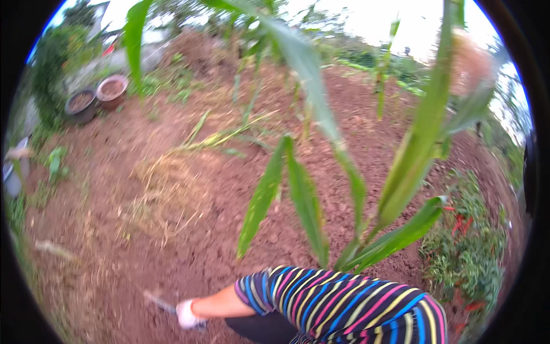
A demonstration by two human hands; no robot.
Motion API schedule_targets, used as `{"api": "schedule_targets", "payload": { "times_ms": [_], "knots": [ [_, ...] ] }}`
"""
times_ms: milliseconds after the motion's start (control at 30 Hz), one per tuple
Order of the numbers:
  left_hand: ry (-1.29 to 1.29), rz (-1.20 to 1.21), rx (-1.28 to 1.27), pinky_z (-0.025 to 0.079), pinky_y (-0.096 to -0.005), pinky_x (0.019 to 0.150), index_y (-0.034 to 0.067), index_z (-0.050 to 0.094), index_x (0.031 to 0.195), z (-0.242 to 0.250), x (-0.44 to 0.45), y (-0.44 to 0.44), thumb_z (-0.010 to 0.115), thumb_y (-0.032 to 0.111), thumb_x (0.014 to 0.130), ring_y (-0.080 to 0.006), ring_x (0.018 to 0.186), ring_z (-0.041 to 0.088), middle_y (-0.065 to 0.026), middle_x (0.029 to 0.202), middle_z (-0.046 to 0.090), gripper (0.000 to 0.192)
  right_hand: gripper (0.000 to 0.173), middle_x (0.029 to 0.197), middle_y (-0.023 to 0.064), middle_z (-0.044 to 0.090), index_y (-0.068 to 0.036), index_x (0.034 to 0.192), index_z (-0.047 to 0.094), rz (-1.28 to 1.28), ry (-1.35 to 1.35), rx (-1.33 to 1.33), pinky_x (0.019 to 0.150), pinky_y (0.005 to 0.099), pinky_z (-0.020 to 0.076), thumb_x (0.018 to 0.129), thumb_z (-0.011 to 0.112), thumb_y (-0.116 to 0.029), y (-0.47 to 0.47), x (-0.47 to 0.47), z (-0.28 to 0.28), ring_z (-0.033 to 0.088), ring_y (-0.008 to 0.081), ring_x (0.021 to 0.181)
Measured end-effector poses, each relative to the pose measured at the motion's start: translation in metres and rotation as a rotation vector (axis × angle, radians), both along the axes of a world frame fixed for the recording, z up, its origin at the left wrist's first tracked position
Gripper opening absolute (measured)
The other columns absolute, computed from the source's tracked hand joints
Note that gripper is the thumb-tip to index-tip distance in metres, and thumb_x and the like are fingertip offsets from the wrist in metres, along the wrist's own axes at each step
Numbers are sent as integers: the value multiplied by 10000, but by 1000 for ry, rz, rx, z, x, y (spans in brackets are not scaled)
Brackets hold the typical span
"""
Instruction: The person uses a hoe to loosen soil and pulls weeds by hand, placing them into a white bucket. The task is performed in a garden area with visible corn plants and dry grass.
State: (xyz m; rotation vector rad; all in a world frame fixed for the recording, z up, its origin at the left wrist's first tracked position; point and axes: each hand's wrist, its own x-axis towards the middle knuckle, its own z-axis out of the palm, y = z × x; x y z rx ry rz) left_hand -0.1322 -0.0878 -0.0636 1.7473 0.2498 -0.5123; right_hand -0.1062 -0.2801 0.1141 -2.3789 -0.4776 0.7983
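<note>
My right arm, in a striped sleeve (335, 296), reaches across the bottom of the view towards the left. My right hand (190, 316) wears a pale glove and is closed around a thin hand tool (161, 302), blurred, that points up and left over the bare soil. My left hand is out of view. Right in front of me a maize plant (356, 253) rises with long green leaves and a husked ear (406, 176). Beside the ear's upper end is a blurred pinkish tuft (470, 64) that I cannot identify for sure.
Dry straw (169, 193) and a fallen maize stalk (215, 138) lie on reddish soil (240, 189). Two round pots (80, 104) stand at the far left. Chilli plants (466, 241) with red peppers grow on the right. More maize stalks stand further back.
</note>
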Motion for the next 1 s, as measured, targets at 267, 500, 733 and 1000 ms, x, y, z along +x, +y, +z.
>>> {"api": "schedule_targets", "payload": {
  "times_ms": [267,500,733,1000],
  "knots": [
    [99,476,-186,483,-375,587,-44,645,869,-23,-26,42,675,189,748,-202,693,595,-100,788,637,264,238,602,58,558,-28,664,557,-581,391,174,461,322,437,757,633,-234,-43,-26,81,546,158,508],
    [81,46,-143,490,-292,853,-9,499,1292,-11,-80,-46,727,160,787,-161,967,626,-117,1070,668,579,209,577,88,567,-1,657,553,-661,456,213,429,333,440,764,605,-172,-36,-21,84,561,189,471],
    [-61,216,-264,524,-269,730,4,504,1248,5,-53,-10,696,21,805,-125,821,631,-54,954,666,483,268,583,64,552,-44,677,500,-611,458,141,397,289,414,828,635,-221,-38,-20,72,539,150,460],
    [-43,63,-58,515,-295,777,20,579,1190,-5,18,43,742,74,733,-137,840,647,-67,946,695,488,275,616,52,546,-26,787,480,-604,464,114,390,281,422,835,645,-241,-34,-17,77,552,144,475]
  ]
}}
